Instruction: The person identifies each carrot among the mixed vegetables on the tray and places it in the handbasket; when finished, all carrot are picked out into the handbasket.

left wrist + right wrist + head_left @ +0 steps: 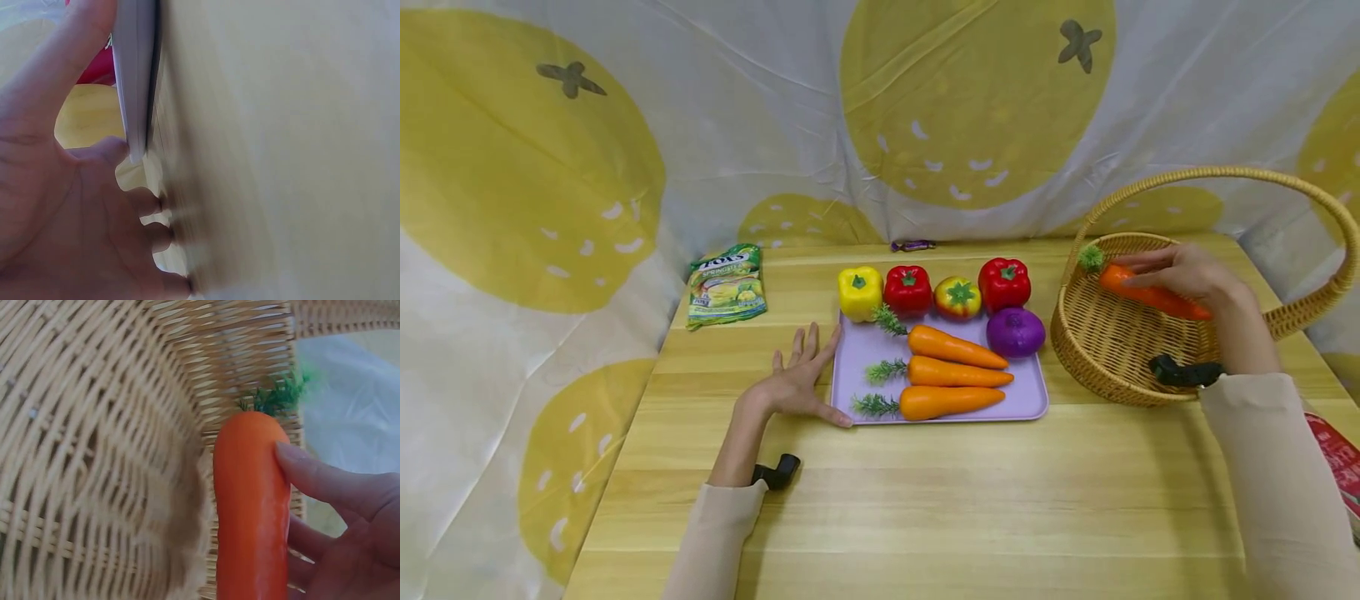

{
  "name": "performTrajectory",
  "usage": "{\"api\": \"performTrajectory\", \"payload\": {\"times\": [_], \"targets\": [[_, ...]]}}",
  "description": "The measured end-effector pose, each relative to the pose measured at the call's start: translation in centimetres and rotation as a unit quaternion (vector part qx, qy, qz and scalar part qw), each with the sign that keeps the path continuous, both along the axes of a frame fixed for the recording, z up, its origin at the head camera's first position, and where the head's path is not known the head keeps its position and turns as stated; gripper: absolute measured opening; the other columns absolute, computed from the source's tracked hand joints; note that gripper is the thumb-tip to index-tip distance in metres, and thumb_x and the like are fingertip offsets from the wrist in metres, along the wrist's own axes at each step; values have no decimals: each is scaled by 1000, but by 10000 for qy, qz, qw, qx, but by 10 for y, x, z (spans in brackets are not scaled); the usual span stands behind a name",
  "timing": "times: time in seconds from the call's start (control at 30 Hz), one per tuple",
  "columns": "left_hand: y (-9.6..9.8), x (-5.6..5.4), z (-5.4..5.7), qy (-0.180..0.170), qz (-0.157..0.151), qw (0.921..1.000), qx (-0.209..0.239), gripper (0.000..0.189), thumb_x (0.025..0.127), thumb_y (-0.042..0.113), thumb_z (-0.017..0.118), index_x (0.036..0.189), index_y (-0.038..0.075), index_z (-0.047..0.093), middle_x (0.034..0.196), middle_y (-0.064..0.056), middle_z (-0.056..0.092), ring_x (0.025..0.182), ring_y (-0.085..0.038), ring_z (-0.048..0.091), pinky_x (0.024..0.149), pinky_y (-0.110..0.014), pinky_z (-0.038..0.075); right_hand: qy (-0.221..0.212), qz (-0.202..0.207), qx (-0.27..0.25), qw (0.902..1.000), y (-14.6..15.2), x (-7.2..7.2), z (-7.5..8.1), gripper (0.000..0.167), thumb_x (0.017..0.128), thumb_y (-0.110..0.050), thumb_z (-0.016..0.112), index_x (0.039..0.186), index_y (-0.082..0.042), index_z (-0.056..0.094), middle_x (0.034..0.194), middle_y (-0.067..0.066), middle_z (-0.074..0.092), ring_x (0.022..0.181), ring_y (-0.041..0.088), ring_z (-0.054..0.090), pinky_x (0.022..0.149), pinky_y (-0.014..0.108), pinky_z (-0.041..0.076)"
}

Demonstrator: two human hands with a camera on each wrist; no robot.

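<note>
My right hand (1187, 271) grips an orange toy carrot (1122, 283) by its thick end, over the inside of a wicker basket (1086, 367). In the right wrist view the thumb presses on the carrot (250, 500), its green top near the basket wall. With fingers spread, my left hand (793, 385) touches the left edge of a lilac tray (856, 354). Three carrots (958, 372) lie side by side on the tray. Behind them sit a yellow pepper (861, 293), two red peppers (1004, 283), a red-yellow fruit (957, 298) and a purple onion (1015, 332).
A green candy bag (726, 287) lies at the table's back left. A small purple-wrapped candy (913, 246) is near the back edge. The basket's tall handle (1210, 173) arches over the right hand. A red package (1337, 458) shows at the right edge.
</note>
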State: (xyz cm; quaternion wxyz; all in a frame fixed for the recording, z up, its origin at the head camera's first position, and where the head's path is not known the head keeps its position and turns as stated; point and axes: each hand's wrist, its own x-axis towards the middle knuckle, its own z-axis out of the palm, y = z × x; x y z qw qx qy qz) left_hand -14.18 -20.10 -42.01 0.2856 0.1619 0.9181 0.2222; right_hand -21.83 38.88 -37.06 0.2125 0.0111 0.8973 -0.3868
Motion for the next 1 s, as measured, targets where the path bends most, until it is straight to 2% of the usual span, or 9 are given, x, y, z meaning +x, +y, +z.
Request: {"api": "performTrajectory", "payload": {"times": [0.1,0.2,0.33,0.43,0.53,0.63,0.73,0.83,1.0], "targets": [[0,1,0,6,9,10000,9,145,70,58,91,166,25,-13,168,-23,-30,155,-45,-30,116,-79,-14,-104,-116,-124,9998,1,-2,-5,32,98,-31,73,110,-59,65,143,-14,59,152,53,22,120,57,33],[0,1,1,8,23,10000,16,145,70,57,91,166,25,-13,168,-23,-30,155,-45,-30,116,-79,-15,-242,-227,-356,9988,1,-5,-10,34,98,-25,73,104,-58,66,111,-34,65,151,50,28,108,35,50],[-1,2,2,12,47,10000,1,146,70,57,92,166,25,-12,168,-23,-30,155,-44,-30,116,-79,-15,-401,-360,-684,9962,1,-8,-17,33,98,-25,74,103,-57,68,96,-39,66,123,7,62,81,15,52],[-1,2,2,25,28,10000,8,145,70,57,92,166,24,-12,168,-23,-30,155,-45,-30,116,-79,-14,-388,-378,-722,9959,2,-10,-20,32,98,-28,73,104,-58,67,94,-39,65,100,-10,59,79,15,53],[-1,2,2,18,14,10000,20,145,70,58,91,166,24,-12,168,-23,-30,155,-45,-30,116,-79,-14,-332,-317,-625,9970,4,-11,-22,31,99,-33,72,112,-59,64,95,-41,61,129,14,57,86,16,53],[-2,3,1,9,31,10000,-7,145,70,58,91,166,24,-12,168,-23,-30,155,-45,-30,116,-79,-14,-315,-285,-508,9978,4,-12,-25,30,98,-38,72,116,-61,62,94,-43,59,152,43,30,101,22,50],[-3,3,1,9,47,10000,-42,145,70,58,91,166,25,-12,168,-23,-30,155,-44,-30,117,-79,-14,-322,-260,-518,9978,4,-14,-26,31,98,-37,72,115,-62,62,93,-45,58,156,48,15,122,44,35],[-2,3,1,28,17,10000,-21,146,70,59,91,166,25,-13,167,-23,-30,155,-45,-30,116,-79,-14,-335,-297,-570,9974,5,-14,-26,30,97,-38,73,112,-62,64,92,-45,57,157,49,9,126,61,18],[-1,3,0,41,-10,10000,20,146,70,59,90,166,24,-14,167,-23,-31,155,-45,-30,116,-80,-13,-339,-368,-608,9969,6,-11,-25,28,98,-38,72,109,-63,65,90,-44,57,158,49,6,126,63,16]]}}
